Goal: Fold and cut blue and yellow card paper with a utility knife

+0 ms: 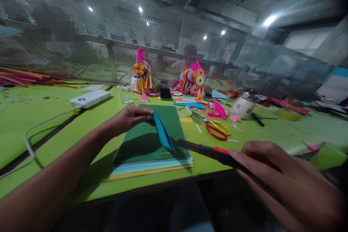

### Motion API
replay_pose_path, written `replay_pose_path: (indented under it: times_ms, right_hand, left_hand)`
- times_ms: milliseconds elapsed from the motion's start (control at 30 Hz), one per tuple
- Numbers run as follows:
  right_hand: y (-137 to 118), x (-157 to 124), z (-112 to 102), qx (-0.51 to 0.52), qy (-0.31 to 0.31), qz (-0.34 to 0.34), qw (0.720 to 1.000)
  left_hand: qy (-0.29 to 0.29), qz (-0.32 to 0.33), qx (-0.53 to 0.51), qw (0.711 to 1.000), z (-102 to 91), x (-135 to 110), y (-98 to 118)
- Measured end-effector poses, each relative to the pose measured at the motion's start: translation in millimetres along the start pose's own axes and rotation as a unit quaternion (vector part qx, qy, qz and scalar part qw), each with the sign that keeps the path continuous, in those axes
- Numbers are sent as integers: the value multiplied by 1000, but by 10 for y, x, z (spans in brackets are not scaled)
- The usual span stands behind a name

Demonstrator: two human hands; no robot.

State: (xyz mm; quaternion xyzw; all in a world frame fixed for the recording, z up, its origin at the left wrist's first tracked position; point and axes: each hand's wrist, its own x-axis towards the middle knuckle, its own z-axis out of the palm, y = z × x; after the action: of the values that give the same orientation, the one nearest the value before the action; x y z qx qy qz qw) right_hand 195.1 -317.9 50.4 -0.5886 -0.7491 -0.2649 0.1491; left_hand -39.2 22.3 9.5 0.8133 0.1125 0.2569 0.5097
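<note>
A folded piece of blue paper (162, 132) is pinched at its upper end by my left hand (133, 117), tilted above a dark green sheet (152, 145). That sheet tops a stack of coloured paper (152, 168) whose pale blue and yellow edges show at the front. In my right hand (274, 174) is a utility knife (214, 152) with a dark body and a red slider. Its blade points left, close to the blue paper's lower corner; whether they touch I cannot tell. Scissors (217, 130) with red and yellow handles lie right of the stack.
A white power bank (90, 98) with a cable lies at left. Behind the stack stand a clear cup (127, 94), a phone (165, 94) and colourful tasselled ornaments (191, 78). A white pot-like container (244, 105) stands at right. A perforated metal screen (114, 25) closes off the back.
</note>
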Motion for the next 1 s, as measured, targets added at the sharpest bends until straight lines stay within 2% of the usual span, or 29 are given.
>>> replay_pose_path:
  times_ms: [233,467,633,867,1000]
  right_hand:
    - [-40,47,35,-29,-2,-9,1000]
    - [-68,28,35,-44,-9,-16,999]
    - [-57,31,46,-3,12,-3,1000]
    - [-137,163,60,59,16,26,998]
    - [-200,248,18,55,10,40,998]
  left_hand:
    - [-10,-2,5,1000,-1,-8,43]
    - [-4,14,3,1000,-2,1,-6]
    - [-19,-4,11,1000,7,-7,21]
    - [0,12,9,1000,-12,21,-134]
    - [-8,1,25,1000,2,1,-17]
